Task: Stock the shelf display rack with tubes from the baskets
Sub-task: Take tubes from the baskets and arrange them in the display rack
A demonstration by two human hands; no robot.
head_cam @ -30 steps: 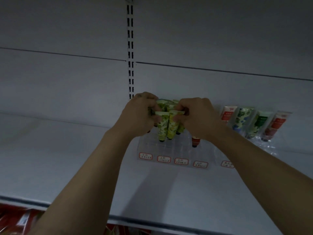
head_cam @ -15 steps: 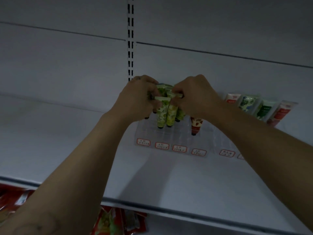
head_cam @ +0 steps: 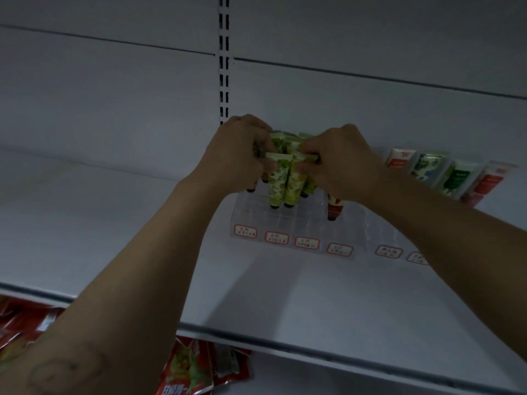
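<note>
Mid-frame, both the left hand [head_cam: 236, 155] and right hand [head_cam: 340, 161] were clamped on a bunch of green tubes [head_cam: 286, 178], caps down, right over the clear display rack [head_cam: 296, 223] on the shelf [head_cam: 114, 238].

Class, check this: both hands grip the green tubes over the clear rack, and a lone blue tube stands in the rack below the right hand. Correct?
No: the head view shows the lone tube is red, not blue. The left hand and right hand do grip the green tubes over the clear rack.
</note>
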